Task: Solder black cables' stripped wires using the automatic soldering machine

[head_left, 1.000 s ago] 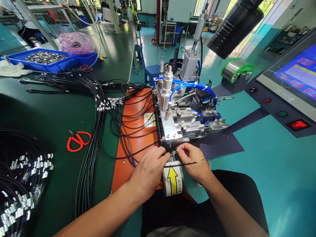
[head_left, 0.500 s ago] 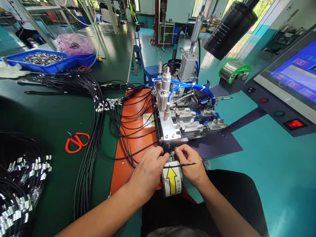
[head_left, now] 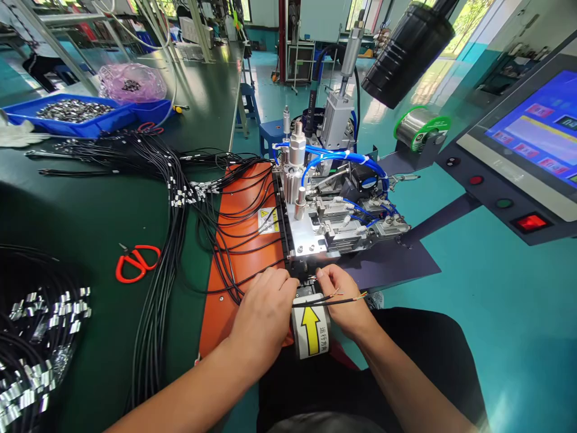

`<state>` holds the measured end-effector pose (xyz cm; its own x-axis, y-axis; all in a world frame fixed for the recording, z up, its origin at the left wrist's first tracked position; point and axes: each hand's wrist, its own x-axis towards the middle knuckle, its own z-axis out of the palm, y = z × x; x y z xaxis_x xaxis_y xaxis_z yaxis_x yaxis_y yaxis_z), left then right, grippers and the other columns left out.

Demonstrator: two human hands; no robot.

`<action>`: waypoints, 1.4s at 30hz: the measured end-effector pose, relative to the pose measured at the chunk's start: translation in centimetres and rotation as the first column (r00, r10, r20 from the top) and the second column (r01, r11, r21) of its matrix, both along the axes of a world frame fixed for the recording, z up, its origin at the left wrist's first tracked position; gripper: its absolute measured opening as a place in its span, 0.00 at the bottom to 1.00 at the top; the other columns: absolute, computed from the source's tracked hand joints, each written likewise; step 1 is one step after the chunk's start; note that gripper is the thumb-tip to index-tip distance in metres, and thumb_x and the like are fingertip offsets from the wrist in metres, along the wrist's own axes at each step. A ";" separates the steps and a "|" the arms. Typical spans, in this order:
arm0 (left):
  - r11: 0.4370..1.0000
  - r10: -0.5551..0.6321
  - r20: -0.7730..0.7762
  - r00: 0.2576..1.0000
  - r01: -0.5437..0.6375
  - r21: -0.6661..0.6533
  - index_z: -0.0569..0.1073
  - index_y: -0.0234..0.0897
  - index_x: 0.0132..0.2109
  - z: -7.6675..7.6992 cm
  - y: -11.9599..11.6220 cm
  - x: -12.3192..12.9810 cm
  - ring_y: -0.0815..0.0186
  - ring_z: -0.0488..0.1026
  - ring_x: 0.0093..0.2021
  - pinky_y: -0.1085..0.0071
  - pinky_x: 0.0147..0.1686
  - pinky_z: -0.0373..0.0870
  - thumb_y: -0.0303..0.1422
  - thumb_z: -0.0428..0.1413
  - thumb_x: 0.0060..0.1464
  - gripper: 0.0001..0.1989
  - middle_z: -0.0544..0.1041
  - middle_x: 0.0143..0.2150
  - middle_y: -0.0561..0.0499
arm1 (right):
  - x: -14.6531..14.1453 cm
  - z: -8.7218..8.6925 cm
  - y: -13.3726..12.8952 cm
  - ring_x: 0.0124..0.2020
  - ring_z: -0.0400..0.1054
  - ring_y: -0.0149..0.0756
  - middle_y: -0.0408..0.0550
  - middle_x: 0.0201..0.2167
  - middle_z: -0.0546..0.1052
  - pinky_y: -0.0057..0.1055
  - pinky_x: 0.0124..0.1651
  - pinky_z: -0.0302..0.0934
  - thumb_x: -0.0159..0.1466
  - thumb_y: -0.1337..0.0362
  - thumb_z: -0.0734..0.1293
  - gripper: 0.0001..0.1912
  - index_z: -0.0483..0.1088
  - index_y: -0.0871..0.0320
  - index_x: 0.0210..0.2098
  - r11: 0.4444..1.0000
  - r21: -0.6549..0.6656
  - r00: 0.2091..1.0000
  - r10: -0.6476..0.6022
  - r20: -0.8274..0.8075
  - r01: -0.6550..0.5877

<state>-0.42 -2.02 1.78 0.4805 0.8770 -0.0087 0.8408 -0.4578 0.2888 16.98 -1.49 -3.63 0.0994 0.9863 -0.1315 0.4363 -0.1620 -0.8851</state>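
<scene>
My left hand (head_left: 265, 300) is closed round black cables (head_left: 311, 302) at the front of a soldering machine (head_left: 333, 210). Their stripped ends, with thin coloured wires, stick out to the right over a white label with a yellow arrow (head_left: 311, 331). Opposite it, my right hand (head_left: 345, 297) pinches thumb and forefinger on a small wire end at the machine's front slot. Details between the fingertips are too small to make out. Several black cables lie across the orange cover (head_left: 252, 192), their ends along the machine's black edge.
Red-handled snips (head_left: 137, 263) lie on the green table (head_left: 112, 210) beside a long cable bundle (head_left: 164, 288). More cables with metal connectors (head_left: 49, 319) are at lower left. A blue tray (head_left: 76, 114) holds small metal parts. A solder spool (head_left: 421, 127) and control screen (head_left: 541, 126) stand right.
A second stripped cable end now shows beside the first, to the right of my left hand. Both hands remain at the machine's front; the view has shifted slightly.
</scene>
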 end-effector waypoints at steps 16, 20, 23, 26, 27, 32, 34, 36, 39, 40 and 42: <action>0.979 -0.161 -0.376 0.912 0.098 -0.181 0.55 0.22 0.67 3.0 -2.1 0.9 0.50 0.69 0.47 0.49 0.49 0.64 0.22 0.44 0.55 0.32 0.74 0.49 0.34 | 2.3 5.6 -5.7 0.36 0.69 0.30 0.46 0.37 0.74 0.26 0.40 0.62 0.66 0.72 0.64 0.11 0.76 0.54 0.44 0.758 0.329 0.782 0.618 -0.083 -0.563; 0.983 -0.147 -0.354 0.924 0.096 -0.157 0.55 0.24 0.67 3.2 -2.4 0.8 0.50 0.68 0.48 0.48 0.50 0.64 0.20 0.43 0.57 0.30 0.73 0.49 0.35 | 1.9 5.4 -5.5 0.35 0.69 0.30 0.47 0.36 0.76 0.25 0.37 0.62 0.65 0.73 0.65 0.11 0.76 0.56 0.44 0.688 0.378 0.742 0.671 -0.005 -0.620; 0.979 -0.159 -0.271 0.949 0.118 -0.164 0.60 0.27 0.65 3.4 -2.3 0.7 0.53 0.68 0.45 0.50 0.49 0.64 0.20 0.46 0.56 0.29 0.73 0.48 0.38 | 1.6 5.2 -5.5 0.35 0.70 0.31 0.47 0.35 0.77 0.27 0.39 0.63 0.65 0.71 0.67 0.09 0.76 0.57 0.43 0.711 0.418 0.773 0.634 -0.031 -0.566; 0.968 -0.175 -0.119 0.977 0.149 -0.200 0.67 0.35 0.58 3.5 -1.8 0.5 0.57 0.67 0.41 0.56 0.44 0.65 0.19 0.48 0.54 0.25 0.72 0.43 0.44 | 1.3 4.7 -5.1 0.36 0.70 0.32 0.46 0.34 0.77 0.28 0.41 0.64 0.64 0.69 0.68 0.06 0.77 0.55 0.40 0.833 0.370 0.855 0.494 -0.159 -0.412; 0.964 -0.174 -0.045 0.984 0.161 -0.212 0.69 0.37 0.56 3.4 -1.6 0.4 0.58 0.67 0.41 0.59 0.43 0.65 0.18 0.47 0.53 0.24 0.71 0.42 0.46 | 1.2 4.5 -4.9 0.35 0.70 0.32 0.45 0.34 0.76 0.28 0.40 0.64 0.63 0.67 0.69 0.05 0.77 0.55 0.39 0.884 0.324 0.883 0.417 -0.215 -0.338; 0.964 -0.099 0.269 0.958 0.159 -0.212 0.70 0.41 0.48 2.4 -0.9 0.1 0.66 0.66 0.37 0.71 0.36 0.64 0.17 0.47 0.53 0.20 0.68 0.38 0.52 | 1.3 3.4 -3.4 0.34 0.69 0.33 0.45 0.32 0.75 0.29 0.36 0.64 0.57 0.62 0.74 0.07 0.77 0.57 0.34 0.996 0.023 0.820 0.082 -0.567 -0.084; 0.974 -0.064 0.261 0.963 0.117 -0.194 0.71 0.40 0.43 2.1 -0.9 0.1 0.66 0.66 0.35 0.72 0.33 0.63 0.20 0.48 0.55 0.13 0.67 0.37 0.52 | 1.5 3.2 -3.1 0.30 0.68 0.31 0.43 0.29 0.74 0.29 0.34 0.64 0.56 0.60 0.75 0.10 0.77 0.57 0.35 0.996 -0.078 0.761 -0.015 -0.649 -0.048; 0.979 -0.051 0.219 0.974 0.092 -0.183 0.70 0.39 0.39 2.0 -1.0 0.4 0.65 0.66 0.36 0.71 0.33 0.63 0.22 0.47 0.57 0.10 0.67 0.37 0.51 | 1.7 3.1 -3.0 0.27 0.66 0.30 0.42 0.26 0.74 0.28 0.31 0.62 0.55 0.59 0.75 0.11 0.77 0.58 0.34 0.993 -0.115 0.755 -0.077 -0.651 0.002; 0.976 -0.043 0.252 0.967 0.094 -0.194 0.69 0.39 0.43 1.9 -1.3 0.8 0.64 0.68 0.37 0.70 0.34 0.65 0.24 0.45 0.59 0.10 0.69 0.39 0.50 | 1.5 3.2 -3.2 0.31 0.67 0.33 0.45 0.30 0.75 0.29 0.34 0.63 0.54 0.59 0.75 0.10 0.78 0.59 0.32 0.999 -0.053 0.798 -0.026 -0.603 -0.008; 0.975 -0.036 0.293 0.955 0.098 -0.201 0.68 0.39 0.44 1.8 -1.4 0.9 0.64 0.69 0.38 0.70 0.35 0.65 0.24 0.45 0.59 0.11 0.69 0.39 0.50 | 1.4 3.4 -3.2 0.32 0.68 0.33 0.45 0.31 0.75 0.30 0.35 0.63 0.55 0.59 0.75 0.09 0.78 0.58 0.31 0.999 -0.033 0.802 0.008 -0.597 -0.034; 0.973 -0.018 0.383 0.924 0.104 -0.205 0.67 0.40 0.47 1.5 -1.5 1.1 0.65 0.70 0.38 0.71 0.35 0.66 0.22 0.46 0.58 0.13 0.70 0.39 0.51 | 1.1 3.6 -3.3 0.32 0.68 0.33 0.44 0.31 0.74 0.30 0.35 0.63 0.56 0.59 0.74 0.09 0.78 0.59 0.31 0.996 -0.026 0.792 0.056 -0.608 -0.090</action>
